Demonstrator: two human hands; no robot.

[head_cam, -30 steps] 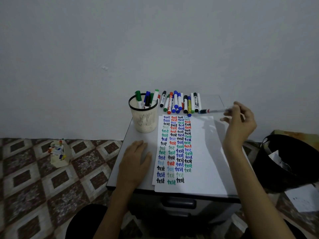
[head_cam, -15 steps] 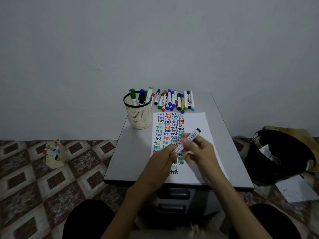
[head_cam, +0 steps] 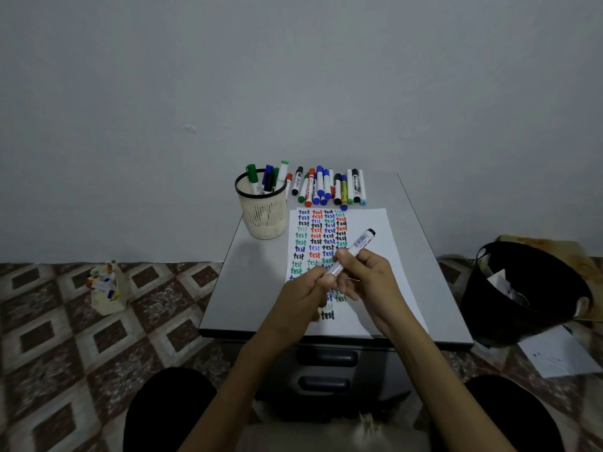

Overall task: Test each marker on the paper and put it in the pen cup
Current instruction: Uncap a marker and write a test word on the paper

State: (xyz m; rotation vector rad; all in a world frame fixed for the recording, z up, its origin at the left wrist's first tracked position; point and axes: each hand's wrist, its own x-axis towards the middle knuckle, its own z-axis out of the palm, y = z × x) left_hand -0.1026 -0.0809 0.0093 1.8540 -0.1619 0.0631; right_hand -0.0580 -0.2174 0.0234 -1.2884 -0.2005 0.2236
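A white marker with a black end (head_cam: 358, 245) is held slantwise above the paper (head_cam: 372, 230) by both hands. My right hand (head_cam: 367, 277) grips its barrel; my left hand (head_cam: 305, 296) pinches its lower end, where the cap is hidden by fingers. The paper carries columns of the word "test" in black, blue, red and green. The cream mesh pen cup (head_cam: 262, 212) stands at the table's back left and holds several markers. A row of several markers (head_cam: 329, 187) lies along the back edge behind the paper.
The small grey table (head_cam: 251, 278) has drawers below its front edge. A black bin (head_cam: 522, 288) stands on the floor to the right with loose paper (head_cam: 554, 353) beside it. A small box of coloured items (head_cam: 107, 290) sits on the patterned floor to the left.
My right hand brought the marker from the back right down over the paper. My left hand rose from the table and took its lower end. In the last half second the hands barely moved.
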